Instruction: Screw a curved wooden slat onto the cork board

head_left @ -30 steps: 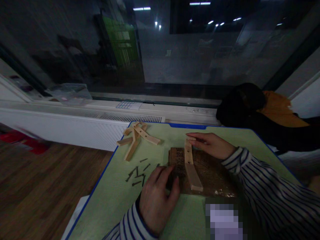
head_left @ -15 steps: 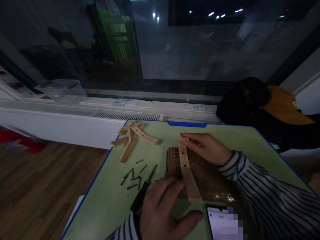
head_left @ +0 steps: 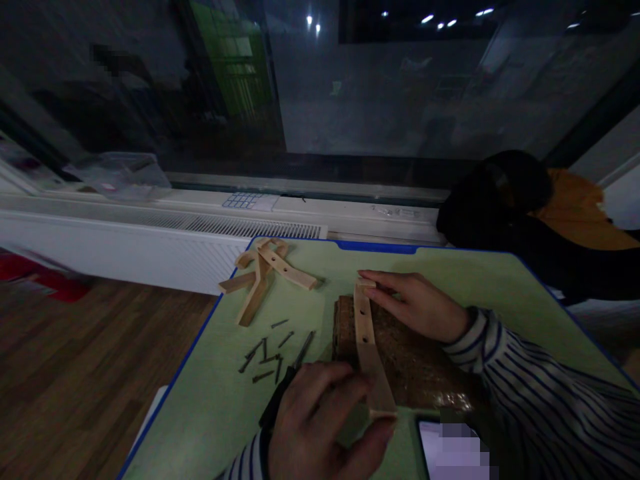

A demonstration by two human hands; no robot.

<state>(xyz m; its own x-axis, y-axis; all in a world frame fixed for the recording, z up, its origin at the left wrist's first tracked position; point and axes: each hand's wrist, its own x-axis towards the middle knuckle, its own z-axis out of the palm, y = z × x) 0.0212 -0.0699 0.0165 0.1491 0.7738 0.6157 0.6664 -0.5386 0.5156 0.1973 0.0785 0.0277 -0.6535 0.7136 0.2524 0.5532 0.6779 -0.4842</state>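
A light wooden strip (head_left: 367, 340) with holes lies lengthwise across a dark brown board (head_left: 415, 353) on the green table (head_left: 450, 273). My right hand (head_left: 417, 303) pinches the strip's far end with its fingertips. My left hand (head_left: 320, 427) grips the strip's near end between thumb and fingers. A dark screwdriver (head_left: 287, 383) lies just left of my left hand, partly hidden by it. Several dark screws (head_left: 267, 353) are scattered to the left of the board.
A pile of wooden strips (head_left: 265, 273) sits at the table's far left corner. A lit phone (head_left: 450, 450) lies at the near edge. A white radiator (head_left: 150, 247) and window run behind; a dark and orange bundle (head_left: 540, 213) sits at right. Wooden floor at left.
My left hand moved from the board's left edge to the strip's near end and closed on it, uncovering the screwdriver. The strip shifted slightly left. The phone came into view.
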